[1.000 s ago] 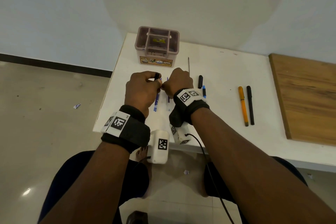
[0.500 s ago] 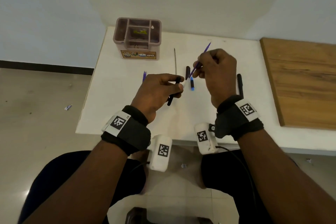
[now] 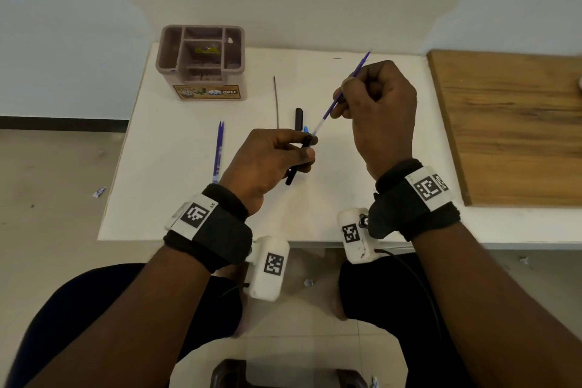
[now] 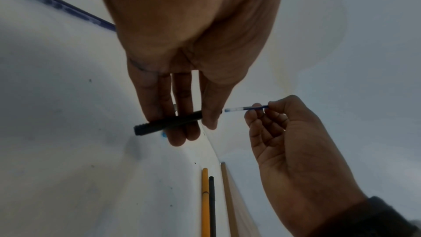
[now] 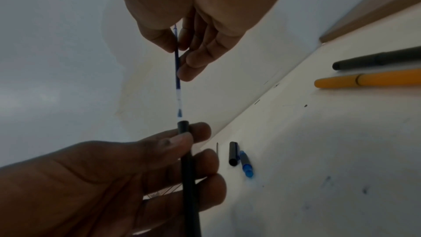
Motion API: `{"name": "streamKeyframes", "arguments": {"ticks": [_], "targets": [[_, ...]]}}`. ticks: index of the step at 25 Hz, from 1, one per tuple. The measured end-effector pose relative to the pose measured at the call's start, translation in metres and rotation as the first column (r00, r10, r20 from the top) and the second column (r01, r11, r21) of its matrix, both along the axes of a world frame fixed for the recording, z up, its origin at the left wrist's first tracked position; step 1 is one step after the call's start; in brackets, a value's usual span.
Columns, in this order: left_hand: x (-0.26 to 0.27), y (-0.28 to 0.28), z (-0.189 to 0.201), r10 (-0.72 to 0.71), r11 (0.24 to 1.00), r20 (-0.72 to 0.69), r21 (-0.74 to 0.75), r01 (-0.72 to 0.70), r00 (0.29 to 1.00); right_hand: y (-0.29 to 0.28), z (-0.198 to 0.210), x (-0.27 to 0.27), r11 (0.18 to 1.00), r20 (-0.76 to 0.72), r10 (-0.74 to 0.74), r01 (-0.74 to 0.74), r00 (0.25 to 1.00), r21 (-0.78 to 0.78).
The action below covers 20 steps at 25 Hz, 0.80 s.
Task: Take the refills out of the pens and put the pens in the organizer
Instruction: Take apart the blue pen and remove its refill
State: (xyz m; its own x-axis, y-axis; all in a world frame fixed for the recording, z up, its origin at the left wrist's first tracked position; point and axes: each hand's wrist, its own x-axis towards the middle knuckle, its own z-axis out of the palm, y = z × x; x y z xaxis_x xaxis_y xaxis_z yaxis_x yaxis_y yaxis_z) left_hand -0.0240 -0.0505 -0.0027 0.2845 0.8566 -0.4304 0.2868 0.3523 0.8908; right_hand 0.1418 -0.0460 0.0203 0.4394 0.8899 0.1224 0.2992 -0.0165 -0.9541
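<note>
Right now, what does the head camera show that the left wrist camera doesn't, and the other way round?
Only the head view shows the organizer, a blue pen lying left of the hands, a thin refill and a black cap on the table.

Only the left wrist view shows a yellow pen beside a black pen.

Both show the left hand holding the barrel and the right hand pinching the blue refill.
</note>
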Motion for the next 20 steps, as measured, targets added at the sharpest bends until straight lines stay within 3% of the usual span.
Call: {"name": "streamKeyframes", "arguments": {"ticks": [14,20], "targets": [[-0.005,0.005,-0.001,-0.055,0.998,-0.032,0.022,0.055,0.998,0.004,-0.009,-0.003,0.998,0.008,0.031,-0.03,1.0,-0.05],[-0.012,0.008,0.005,0.023,0.997,0.055,0.07,-0.027,0.998,-0.001,-0.019,-0.024,0.973,0.151,0.203,-0.183,0.967,-0.138]]}}
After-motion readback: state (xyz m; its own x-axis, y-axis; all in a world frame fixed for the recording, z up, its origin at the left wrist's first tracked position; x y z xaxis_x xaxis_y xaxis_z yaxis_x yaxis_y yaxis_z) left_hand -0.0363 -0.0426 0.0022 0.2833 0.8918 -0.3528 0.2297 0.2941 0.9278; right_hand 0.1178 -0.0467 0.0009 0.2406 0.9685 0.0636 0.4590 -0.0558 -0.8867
